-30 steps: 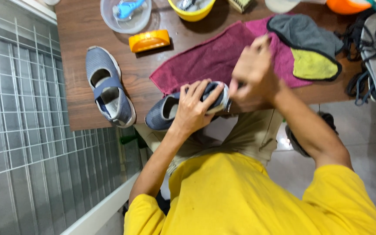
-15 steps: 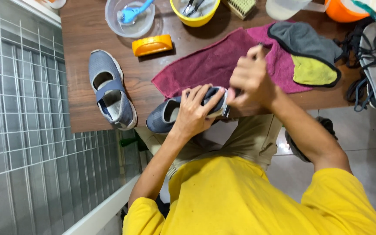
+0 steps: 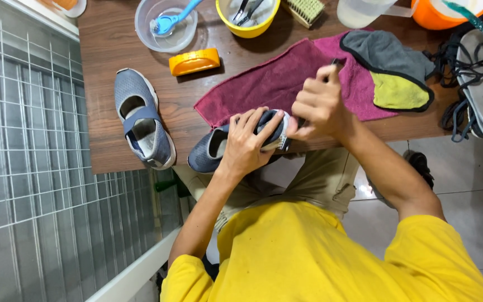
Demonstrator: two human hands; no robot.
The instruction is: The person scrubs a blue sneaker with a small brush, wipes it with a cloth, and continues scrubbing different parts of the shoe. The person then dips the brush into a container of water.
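Since a second ago, right hand (image 3: 321, 103) has risen slightly, fingers pinching a small dark tool. Grey shoe (image 3: 236, 142) at worktop (image 3: 107, 50) near edge, left hand (image 3: 248, 142) fingers spread over it, bracing it; maroon towel (image 3: 275, 81) behind

bare table (image 3: 113, 33) betw. grey shoe (image 3: 141, 117) & towel (image 3: 275, 78); bowls (image 3: 166, 25) crowd far edge.

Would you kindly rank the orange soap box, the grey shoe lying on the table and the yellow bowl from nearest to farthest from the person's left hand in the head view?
From the left hand:
1. Grey shoe, on its left.
2. Orange soap box, above, slightly left.
3. Yellow bowl, at the table's far edge.
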